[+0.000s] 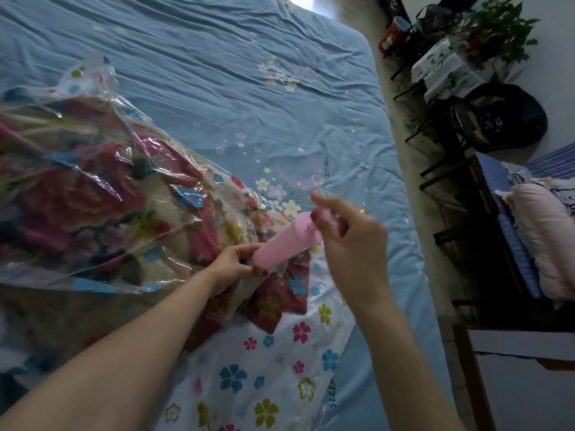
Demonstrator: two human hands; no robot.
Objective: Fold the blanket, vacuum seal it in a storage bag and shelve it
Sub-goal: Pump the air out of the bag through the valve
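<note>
From the head camera, the folded blanket (102, 194), a floral one in reds and creams, is sitting inside the clear storage bag (273, 362), filling the left half of the frame and lying on the blue bed sheet (217, 73). The bag's flower-printed end is spreading toward the bottom centre, flat and without blanket in it.

At the centre of the frame, a pink hand pump (280, 244) is standing tilted on the bag, its lower end pressed down where the valve presumably is, though the valve itself is hidden under the pump. The left hand (233, 262) is wrapping its fingers round the pump's base, probably to keep the nozzle seated so no air leaks back. The right hand (345, 241) is pinching the pump's handle (325, 214) at the top end, fingers curled narrowly about it; it is blurred, so it seems to be mid-stroke.

The plastic is still looking loose and puffy over the blanket, so I am judging the sealing to be only partly done, with shelving yet to come.

Along the right edge of the frame, a potted plant (494, 29) is sitting on a small covered table (441, 70), and 1 pink pillow (541, 234) is resting lower down.
</note>
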